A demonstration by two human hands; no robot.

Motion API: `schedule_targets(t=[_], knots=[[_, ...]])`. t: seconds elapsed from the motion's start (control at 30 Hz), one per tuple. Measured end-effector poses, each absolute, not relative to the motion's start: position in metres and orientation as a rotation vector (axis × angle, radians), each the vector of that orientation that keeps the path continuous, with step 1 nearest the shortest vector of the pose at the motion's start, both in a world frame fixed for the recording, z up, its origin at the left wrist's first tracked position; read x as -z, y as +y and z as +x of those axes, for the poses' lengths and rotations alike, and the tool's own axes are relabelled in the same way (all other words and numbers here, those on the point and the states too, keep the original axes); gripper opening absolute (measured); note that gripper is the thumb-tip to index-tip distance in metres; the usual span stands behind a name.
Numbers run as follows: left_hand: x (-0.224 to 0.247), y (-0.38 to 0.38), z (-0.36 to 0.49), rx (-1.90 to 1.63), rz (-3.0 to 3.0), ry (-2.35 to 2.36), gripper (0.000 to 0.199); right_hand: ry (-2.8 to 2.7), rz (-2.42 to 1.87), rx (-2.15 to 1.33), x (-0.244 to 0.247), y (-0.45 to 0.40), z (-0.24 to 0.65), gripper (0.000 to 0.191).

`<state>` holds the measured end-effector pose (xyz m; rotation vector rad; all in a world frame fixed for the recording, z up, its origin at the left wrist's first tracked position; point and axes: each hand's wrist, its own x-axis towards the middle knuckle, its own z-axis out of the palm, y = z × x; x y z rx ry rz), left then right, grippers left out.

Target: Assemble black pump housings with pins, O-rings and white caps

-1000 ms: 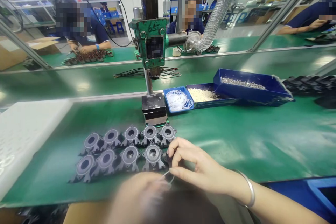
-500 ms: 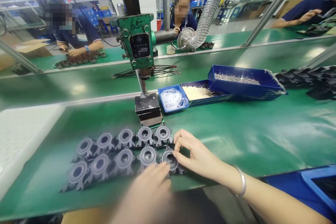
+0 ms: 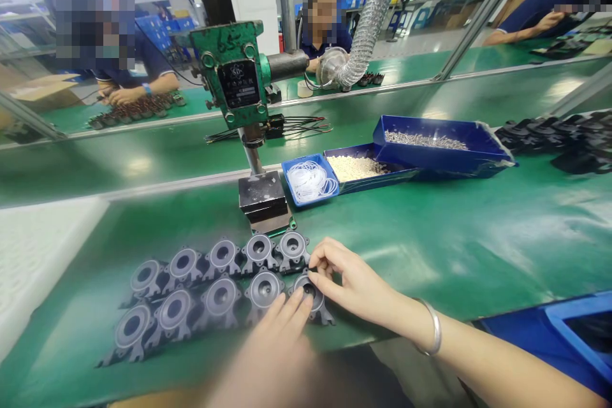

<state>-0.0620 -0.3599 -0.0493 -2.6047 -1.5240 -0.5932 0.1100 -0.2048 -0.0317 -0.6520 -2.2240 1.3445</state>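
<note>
Two rows of dark motor housings with round ring-shaped tops stand on the green bench, among them a back-row housing and a front-row housing. My left hand, blurred toward the wrist, reaches over the near side of the front row. Its fingers are stretched out, with the tips at the rightmost front housing. At the right end of both rows is my right hand, its fingers curled in and its thumb by that same housing's rim. Whatever lies between the right fingertips is hidden.
A green press stands behind the rows over a black block. Blue trays hold white loops, cream-coloured bits and metal pins. Black parts lie at far right, a white tray at left. Co-workers sit opposite.
The camera view has shifted slightly, so the bench things sit a little further left. My left fingers look more spread over the rightmost front housing. My right hand stays at the rows' right end.
</note>
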Motion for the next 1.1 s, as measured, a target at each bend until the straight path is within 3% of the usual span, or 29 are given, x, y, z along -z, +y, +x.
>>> schedule_targets(t=[0.3,0.5,1.0,1.1], knots=[[0.067,-0.363,-0.056,0.601,-2.522,-1.558,0.016,-2.73,-0.329,-0.584,0.019,-0.205,0.116,0.029],[0.061,-0.359,-0.055,0.553,-2.517,-1.575,0.019,-2.792,-0.37,-0.368,0.018,-0.197,0.126,0.035],[0.051,-0.358,-0.047,0.54,-2.451,-1.565,0.025,-2.731,-0.258,-0.548,0.03,-0.23,0.152,0.043],[0.06,-0.359,-0.049,0.673,-2.279,-1.549,0.025,-2.676,-0.384,-0.641,0.035,-0.225,0.148,0.063]])
